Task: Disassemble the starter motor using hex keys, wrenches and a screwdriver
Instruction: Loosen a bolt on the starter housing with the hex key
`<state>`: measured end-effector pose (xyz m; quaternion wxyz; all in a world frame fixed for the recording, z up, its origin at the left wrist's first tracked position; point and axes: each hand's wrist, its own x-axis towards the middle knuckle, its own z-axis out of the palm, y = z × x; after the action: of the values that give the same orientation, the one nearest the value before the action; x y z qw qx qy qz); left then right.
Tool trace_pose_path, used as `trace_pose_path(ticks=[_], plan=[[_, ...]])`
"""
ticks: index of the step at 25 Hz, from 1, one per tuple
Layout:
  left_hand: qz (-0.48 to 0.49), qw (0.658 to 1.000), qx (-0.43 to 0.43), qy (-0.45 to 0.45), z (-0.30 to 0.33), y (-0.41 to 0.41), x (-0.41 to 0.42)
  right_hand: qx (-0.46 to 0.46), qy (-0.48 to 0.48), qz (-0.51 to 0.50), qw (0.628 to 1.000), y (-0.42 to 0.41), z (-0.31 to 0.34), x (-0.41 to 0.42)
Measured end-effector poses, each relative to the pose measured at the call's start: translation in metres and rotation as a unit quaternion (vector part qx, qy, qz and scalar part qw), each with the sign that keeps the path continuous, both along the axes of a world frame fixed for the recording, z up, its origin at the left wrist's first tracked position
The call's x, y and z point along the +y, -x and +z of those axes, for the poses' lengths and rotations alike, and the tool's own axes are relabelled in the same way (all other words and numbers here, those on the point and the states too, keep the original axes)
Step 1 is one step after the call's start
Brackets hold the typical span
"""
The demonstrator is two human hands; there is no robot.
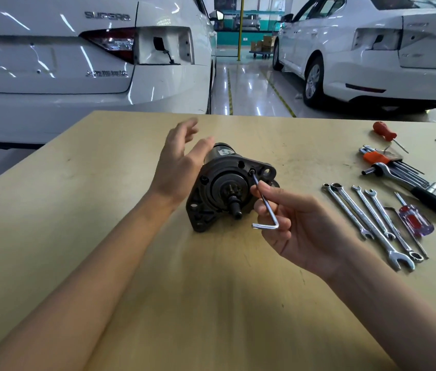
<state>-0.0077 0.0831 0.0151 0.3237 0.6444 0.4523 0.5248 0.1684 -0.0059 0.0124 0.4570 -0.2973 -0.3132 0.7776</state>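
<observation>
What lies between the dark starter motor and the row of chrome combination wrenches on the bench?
Head view: the right hand pinching the L-shaped steel hex key fills the near part; beyond it the tan bench is bare.

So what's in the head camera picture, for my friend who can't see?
A right hand pinches a hex key set into a bolt on a starter motor lying on a table. The left hand hovers open beside it; wrenches lie right.
</observation>
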Motion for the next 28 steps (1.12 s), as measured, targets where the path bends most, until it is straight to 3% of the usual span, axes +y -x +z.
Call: trace_pose_path(ticks=[2, 5, 8, 11, 19, 28], plan=[[-0.102, 0.992, 0.007, -0.072, 0.016, -0.006, -0.004, -0.003, -0.002, -0.005, 1.0, -0.001, 0.0, -0.001], [-0.205, 0.966, 0.112, -0.113, 0.029, -0.013, -0.001, -0.005, -0.009, -0.002, 1.0, -0.001, 0.001, -0.002], [-0.196, 0.958, 0.162, -0.132, 0.023, -0.018, 0.0, -0.008, -0.008, -0.005, 1.0, -0.001, 0.001, -0.002], [-0.161, 0.969, 0.126, -0.139, 0.012, -0.018, -0.003, -0.005, -0.011, -0.004, 1.0, 0.0, 0.0, -0.001], [-0.186, 0.966, 0.109, -0.14, 0.008, -0.016, -0.007, -0.018, -0.007, -0.011, 1.0, -0.001, 0.0, -0.001], [-0.187, 0.97, 0.109, -0.109, 0.013, -0.018, -0.007, -0.111, -0.065, -0.049, 0.99, -0.005, 0.006, -0.003]])
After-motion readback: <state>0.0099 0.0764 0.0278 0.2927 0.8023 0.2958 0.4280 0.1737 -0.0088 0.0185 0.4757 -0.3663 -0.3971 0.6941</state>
